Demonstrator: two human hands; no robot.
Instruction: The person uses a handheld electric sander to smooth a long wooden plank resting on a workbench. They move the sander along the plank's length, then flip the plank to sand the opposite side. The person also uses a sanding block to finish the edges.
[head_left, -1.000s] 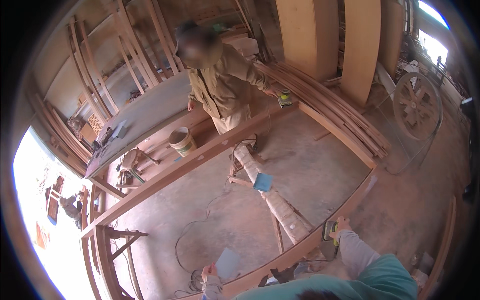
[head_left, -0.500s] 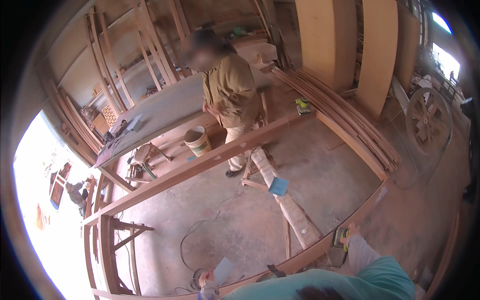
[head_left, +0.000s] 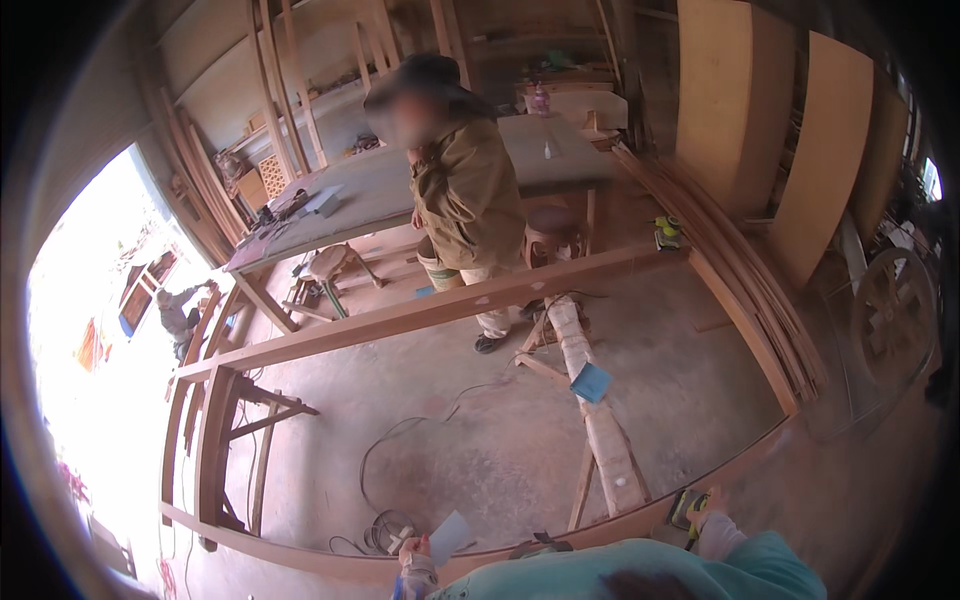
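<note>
My right hand (head_left: 712,506) is closed around a green-and-black palm sander (head_left: 686,510), which rests on the near rail of a large wooden frame (head_left: 350,325). In my left hand (head_left: 414,548) is a pale blue rectangular sheet (head_left: 451,537), pinched by one edge just inside that rail. Beside the left hand, a coil of dark cable (head_left: 388,530) lies on the floor. The frame lies across a padded trestle beam (head_left: 588,425), on which a blue sheet (head_left: 591,382) rests.
Beyond the far rail a person (head_left: 465,190) in a brown jacket stands by a long table (head_left: 350,215). Another green power tool (head_left: 667,233) sits at the far right corner. Long boards (head_left: 745,270) are stacked right; a wooden stand (head_left: 265,430) is at left.
My view has shifted, so the scene sits lower and further right. The standing person has raised one hand toward the chin. My hands keep hold of the sander and the sheet.
</note>
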